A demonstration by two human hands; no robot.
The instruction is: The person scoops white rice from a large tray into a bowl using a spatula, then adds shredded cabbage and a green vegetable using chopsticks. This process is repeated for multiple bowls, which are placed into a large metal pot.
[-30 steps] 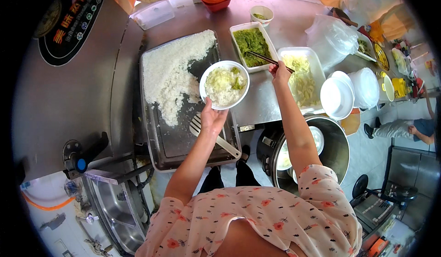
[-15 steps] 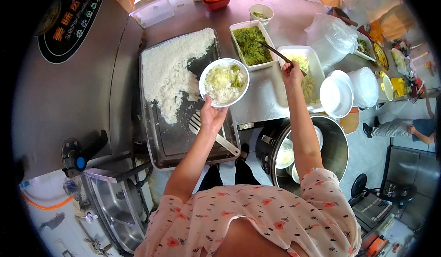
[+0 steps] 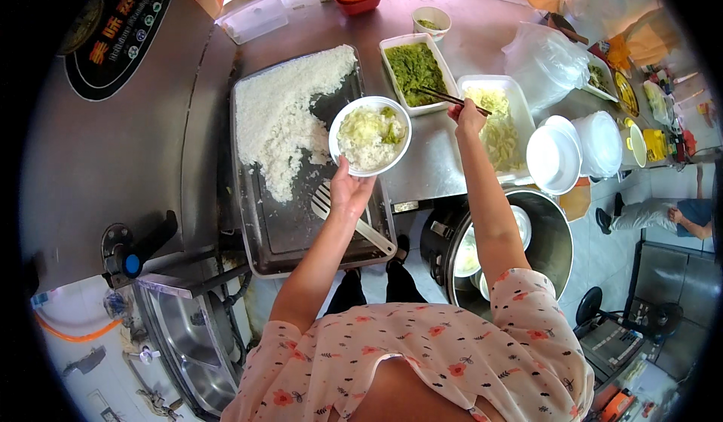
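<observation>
My left hand (image 3: pixel 352 191) is closed on the near rim of a white bowl (image 3: pixel 334 137), held above the right part of a dark tray of rice. In the bowl lie white rice, pale yellow shreds and a little chopped greens. My right hand (image 3: pixel 468 117) grips a pair of dark chopsticks (image 3: pixel 444 98). Their tips reach the near right part of the chopped greens (image 3: pixel 413 69) in a white rectangular container (image 3: pixel 450 81). Under and beside that hand stands a second white container (image 3: pixel 527 120) with pale yellow shreds and slices.
The rice tray (image 3: pixel 256 252) carries a slotted white turner (image 3: pixel 365 230). Right of the containers stand white empty bowls (image 3: pixel 553 154) and stacked lids (image 3: pixel 599 145). A large metal pot (image 3: pixel 557 249) sits below the counter edge, bowls inside. Another person (image 3: pixel 678 215) is at far right.
My right hand has moved slightly left and the chopsticks have swung lower, their tips now at the near side of the greens. The bowl in my left hand is almost unmoved.
</observation>
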